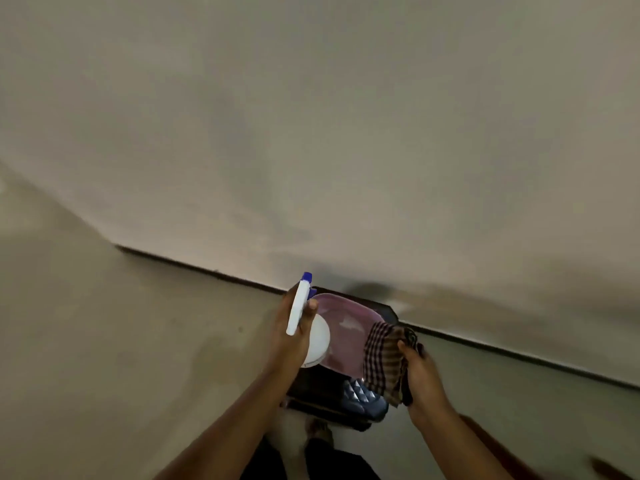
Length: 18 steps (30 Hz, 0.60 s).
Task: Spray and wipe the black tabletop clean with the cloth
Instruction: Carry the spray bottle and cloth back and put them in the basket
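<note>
My left hand (289,336) grips a white spray bottle (313,341) with a blue nozzle, holding it over the left side of a small black tabletop (320,389). My right hand (420,374) holds a brown checked cloth (382,358) that hangs over the table's right side. A pink plate (341,327) lies on the tabletop between my hands, and a dark blue faceted object (360,398) sits at the table's near edge. Most of the black surface is hidden by these things.
The small table stands against a plain pale wall (346,133), with a dark skirting line (207,270) where wall meets floor. Bare beige floor (121,341) spreads to the left and right. My foot (320,433) and dark trousers are below the table.
</note>
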Each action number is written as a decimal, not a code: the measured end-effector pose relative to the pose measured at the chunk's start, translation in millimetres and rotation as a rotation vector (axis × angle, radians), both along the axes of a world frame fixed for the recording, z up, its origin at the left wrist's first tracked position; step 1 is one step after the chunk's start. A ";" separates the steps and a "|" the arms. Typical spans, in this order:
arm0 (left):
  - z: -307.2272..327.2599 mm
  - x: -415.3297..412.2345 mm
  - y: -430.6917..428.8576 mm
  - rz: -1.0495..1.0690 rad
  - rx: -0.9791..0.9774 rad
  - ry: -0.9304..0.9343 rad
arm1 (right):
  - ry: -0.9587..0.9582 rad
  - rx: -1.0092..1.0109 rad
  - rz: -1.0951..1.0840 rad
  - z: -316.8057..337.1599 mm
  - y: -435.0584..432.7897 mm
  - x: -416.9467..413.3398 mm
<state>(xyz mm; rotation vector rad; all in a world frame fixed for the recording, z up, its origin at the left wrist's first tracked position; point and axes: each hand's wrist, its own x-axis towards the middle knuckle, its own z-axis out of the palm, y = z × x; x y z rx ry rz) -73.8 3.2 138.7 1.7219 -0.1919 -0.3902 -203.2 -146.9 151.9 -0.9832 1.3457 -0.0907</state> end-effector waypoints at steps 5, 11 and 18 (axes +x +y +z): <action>-56.3 34.7 -25.6 -0.260 0.055 -0.022 | 0.010 0.036 -0.267 -20.7 15.9 -10.6; -122.9 60.2 -47.1 -0.367 0.107 -0.111 | 0.007 0.055 -0.467 -49.2 38.1 -0.2; -154.2 63.4 -57.0 -0.458 0.161 -0.095 | 0.040 0.047 -0.532 -75.2 44.1 10.0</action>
